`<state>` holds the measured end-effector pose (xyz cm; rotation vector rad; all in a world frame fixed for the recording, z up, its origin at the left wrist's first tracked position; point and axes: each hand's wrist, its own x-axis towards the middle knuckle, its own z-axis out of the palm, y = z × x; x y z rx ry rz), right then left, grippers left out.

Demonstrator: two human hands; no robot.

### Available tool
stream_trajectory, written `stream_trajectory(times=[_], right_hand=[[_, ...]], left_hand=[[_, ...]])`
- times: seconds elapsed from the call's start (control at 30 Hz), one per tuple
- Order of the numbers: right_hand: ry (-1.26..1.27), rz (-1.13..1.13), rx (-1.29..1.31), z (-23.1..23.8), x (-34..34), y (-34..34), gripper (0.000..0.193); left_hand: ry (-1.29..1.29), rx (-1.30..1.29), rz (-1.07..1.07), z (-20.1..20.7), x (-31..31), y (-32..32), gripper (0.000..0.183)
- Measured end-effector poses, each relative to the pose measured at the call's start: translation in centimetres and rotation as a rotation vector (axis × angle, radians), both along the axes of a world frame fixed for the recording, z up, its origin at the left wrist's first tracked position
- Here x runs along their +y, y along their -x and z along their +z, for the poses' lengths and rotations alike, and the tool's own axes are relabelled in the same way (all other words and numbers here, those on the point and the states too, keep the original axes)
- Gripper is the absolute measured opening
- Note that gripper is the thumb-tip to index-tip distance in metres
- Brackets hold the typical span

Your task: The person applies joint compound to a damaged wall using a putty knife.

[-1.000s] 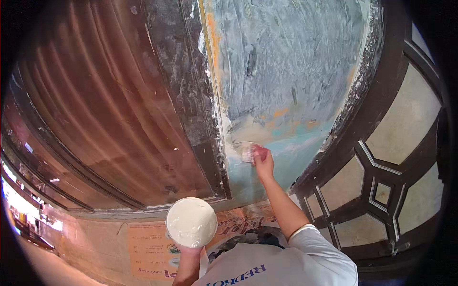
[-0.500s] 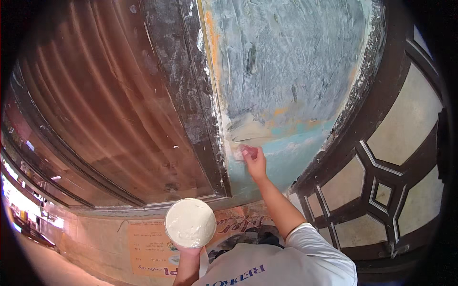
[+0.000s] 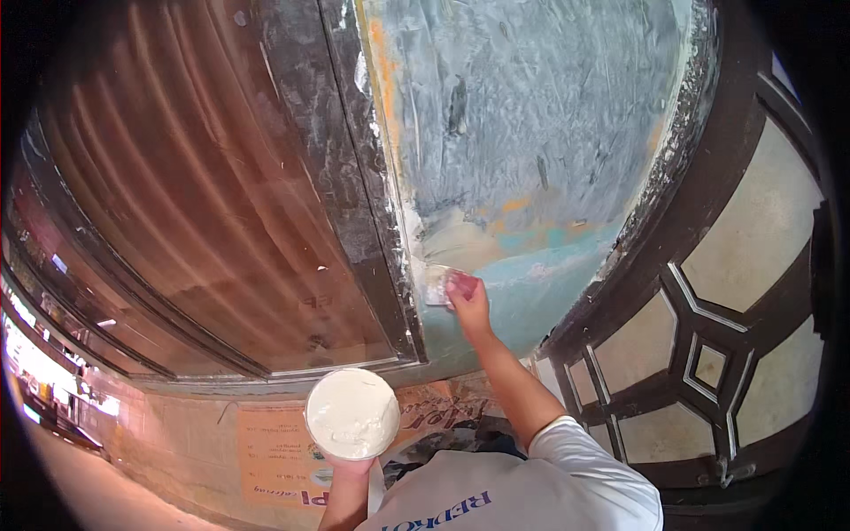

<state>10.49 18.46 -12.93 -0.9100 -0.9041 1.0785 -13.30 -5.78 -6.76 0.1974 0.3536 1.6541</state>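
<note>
My right hand (image 3: 467,299) is raised against a blue-grey wall strip (image 3: 540,133) and presses a small flat scraper blade (image 3: 436,284), smeared white, onto the wall's left edge beside the dark metal frame (image 3: 372,203). A pale beige patch of fresh filler (image 3: 460,243) lies just above the blade. Lower down, my left hand (image 3: 347,469) holds up a round white tub (image 3: 352,414) filled with white paste, close to my chest.
A brown corrugated roller shutter (image 3: 195,203) fills the left side. To the right stands a dark door with pale geometric glass panes (image 3: 744,257). Printed paper sheets (image 3: 274,442) cover the floor below. A bright street strip (image 3: 35,372) shows far left.
My right hand has slid the scraper left along the wall, toward the dark frame. The tub in my left hand has stayed nearly still.
</note>
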Motion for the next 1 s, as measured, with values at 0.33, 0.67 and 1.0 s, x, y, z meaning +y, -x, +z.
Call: stream_trajectory(times=[0.33, 0.67, 1.0], right_hand=[[0.171, -0.301, 0.47, -5.7, 2.2, -9.6, 0.035], [0.231, 0.248, 0.2, 2.1, -3.9, -11.7, 0.037], [0.134, 0.617, -0.199, 7.6, -3.6, -16.6, 0.035]], left_hand=[[0.021, -0.091, 0.002, 1.1, -0.7, -3.6, 0.073], [0.017, -0.197, -0.004, 1.0, 0.6, -9.2, 0.07], [-0.067, -0.217, -0.109, 1.6, 3.1, -16.4, 0.074]])
